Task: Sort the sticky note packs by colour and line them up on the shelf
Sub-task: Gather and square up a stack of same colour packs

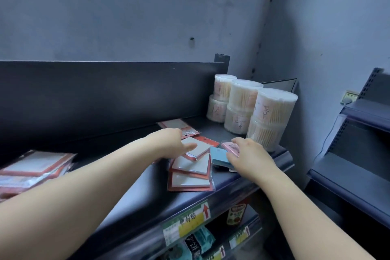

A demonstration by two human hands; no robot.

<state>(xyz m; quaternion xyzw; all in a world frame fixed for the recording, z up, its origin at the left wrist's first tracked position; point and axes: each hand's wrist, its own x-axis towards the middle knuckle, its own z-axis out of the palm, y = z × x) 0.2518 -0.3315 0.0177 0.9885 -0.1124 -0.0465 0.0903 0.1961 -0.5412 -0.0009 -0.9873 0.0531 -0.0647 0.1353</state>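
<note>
The person leans in over the dark shelf (147, 186) with both bare arms stretched out, and the sticky note packs lie loose and unsorted near its right end. The left hand (168, 142) has its thumb laid across the top of a white pack (199, 147) in a red-edged wrapper. The fingers are tucked out of sight below, so the grip looks like a pinch on that pack's near corner. The right hand (251, 156) is curled over a pink pack (229, 146), fingertips hooked past its far edge and the thumb at its near edge, a closed grip on it. A blue pack (218, 154) lies partly under the pink one, just beside the thumb. In front of the white pack, two more white packs (191, 167) overlap each other toward the shelf's front lip. A red pack (207, 140) shows behind the white one, and further back a couple of flat packs (175, 124) lie near the rear panel. Far off to the left sits a separate pile of packs (35, 167), well apart from both hands. Clear tubs of cotton swabs (272, 116) stand stacked two high at the right rear, the nearest stack just beside the right hand. A price label (187, 220) hangs on the front edge, a red bottle (236, 214) stands on the level below, and another shelf unit (358, 173) stands to the right.
</note>
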